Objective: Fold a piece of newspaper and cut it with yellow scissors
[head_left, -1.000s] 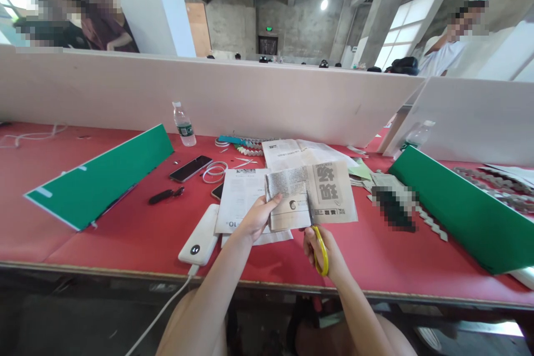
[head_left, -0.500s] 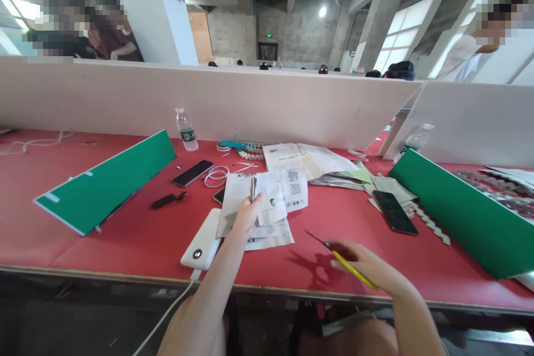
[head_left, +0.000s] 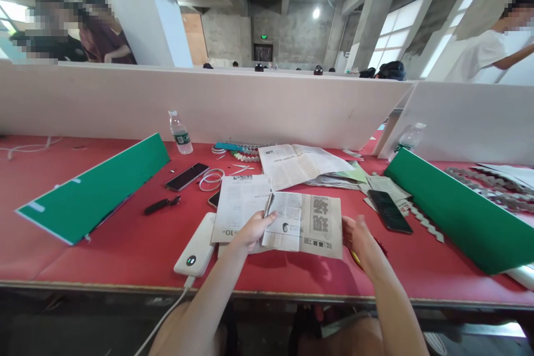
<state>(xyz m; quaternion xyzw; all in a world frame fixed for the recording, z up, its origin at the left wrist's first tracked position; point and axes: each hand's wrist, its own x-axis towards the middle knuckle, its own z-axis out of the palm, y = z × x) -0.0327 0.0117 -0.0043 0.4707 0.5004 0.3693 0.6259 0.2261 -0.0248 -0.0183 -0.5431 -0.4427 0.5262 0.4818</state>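
Above the near edge of the red table (head_left: 125, 245), the left hand (head_left: 252, 231) pinches the left edge of a newspaper piece (head_left: 304, 224). At its right edge, the right hand (head_left: 361, 239) grips yellow-handled scissors (head_left: 357, 259), mostly hidden. Just left lies a white power bank (head_left: 195, 245).

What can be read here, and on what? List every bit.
"10": on the sheet lying beneath the left hand, by its near corner.
Large headline characters on the clipping that the left hand holds: turned sideways, cannot be read with certainty.
Fine print on both papers: too small.
Bottle label: too small.
Green sign over the far door: too small.
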